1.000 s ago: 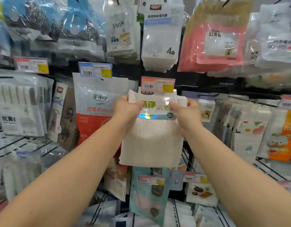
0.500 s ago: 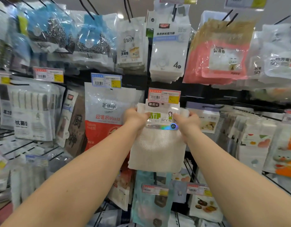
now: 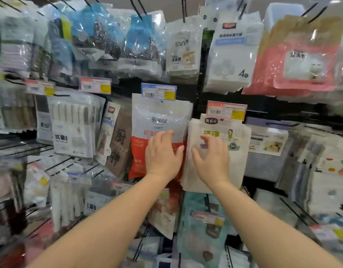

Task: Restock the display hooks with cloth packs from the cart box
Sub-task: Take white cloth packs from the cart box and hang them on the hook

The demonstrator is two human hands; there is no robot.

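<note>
A white cloth pack (image 3: 238, 163) with a green-lettered label hangs on its display hook under a red price tag (image 3: 226, 110). My right hand (image 3: 211, 161) hovers in front of the pack's left half, fingers spread, holding nothing. My left hand (image 3: 163, 154) is open too, spread over the lower part of the neighbouring white-and-red pack (image 3: 159, 120). The cart box is out of view.
Hooks full of packaged goods cover the whole wall: blue scourer packs (image 3: 116, 35) above left, a white sponge pack (image 3: 232, 51) and pink packs (image 3: 298, 64) above right, a teal pack (image 3: 201, 229) below. Black wire hooks (image 3: 294, 209) jut out at lower right.
Both hands held the white cloth pack by its top corners at the hook; they have let go and drawn back, and the pack now hangs by itself. The view has tilted upward.
</note>
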